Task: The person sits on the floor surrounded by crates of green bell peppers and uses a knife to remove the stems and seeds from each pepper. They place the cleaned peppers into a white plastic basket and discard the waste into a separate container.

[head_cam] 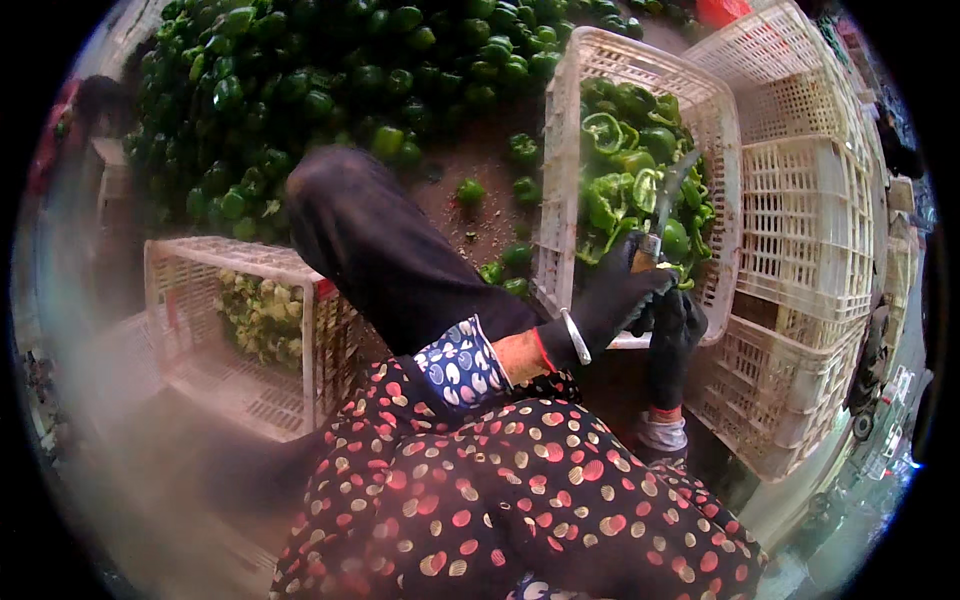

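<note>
My left hand [626, 289], in a black glove with a bracelet at the wrist, grips the wooden handle of a knife [673, 196]. Its blade points away from me over a white plastic crate [559, 172]. Right beside it, my black-gloved right hand [677, 319] is curled, with a small piece of green bell pepper [685, 280] at its fingertips. The fingers hide most of what lies between the hands. Cut bell peppers [611, 193], some in open rings and halves, fill much of the crate below the blade.
A large heap of whole green bell peppers [315, 82] spreads across the floor ahead. Stacked white crates [802, 225] stand close on the right. At left, a tipped crate [225, 251] holds pale green pepper cores [262, 319]. My bent knee [345, 195] rises between.
</note>
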A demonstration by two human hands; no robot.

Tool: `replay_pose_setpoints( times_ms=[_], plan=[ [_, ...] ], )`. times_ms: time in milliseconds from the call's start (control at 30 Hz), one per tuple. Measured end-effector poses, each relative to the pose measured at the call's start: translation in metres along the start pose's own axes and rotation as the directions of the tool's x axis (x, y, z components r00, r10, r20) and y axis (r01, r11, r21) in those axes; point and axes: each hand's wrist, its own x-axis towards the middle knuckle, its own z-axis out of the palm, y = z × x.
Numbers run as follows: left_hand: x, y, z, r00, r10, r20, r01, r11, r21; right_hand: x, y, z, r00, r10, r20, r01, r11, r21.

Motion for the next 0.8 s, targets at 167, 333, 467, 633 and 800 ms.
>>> replay_pose_setpoints(
  times_ms=[167,333,467,633,800],
  plan=[
    [0.009,-0.008,0.001,0.819,0.565,0.095,-0.508,0.638,0.579,-0.001,-0.040,0.016,0.980,0.196,-0.018,-0.186,0.952,0.241],
    [0.008,0.010,-0.022,0.998,0.013,0.054,-0.019,0.994,0.109,0.034,-0.035,-0.001,0.722,-0.557,0.410,0.671,0.708,-0.220],
    [-0.004,0.023,-0.035,0.992,-0.128,0.003,0.125,0.973,0.197,0.028,-0.046,-0.002,0.791,-0.095,0.605,0.188,0.978,-0.093],
    [-0.048,0.057,-0.070,0.934,0.320,-0.161,-0.224,0.873,0.434,0.050,-0.012,-0.024,0.910,-0.185,0.370,0.363,0.786,-0.501],
    [-0.136,0.096,-0.129,0.589,0.682,-0.433,-0.347,0.697,0.627,0.050,0.044,0.001,0.932,-0.290,0.216,0.352,0.586,-0.730]
  ],
)
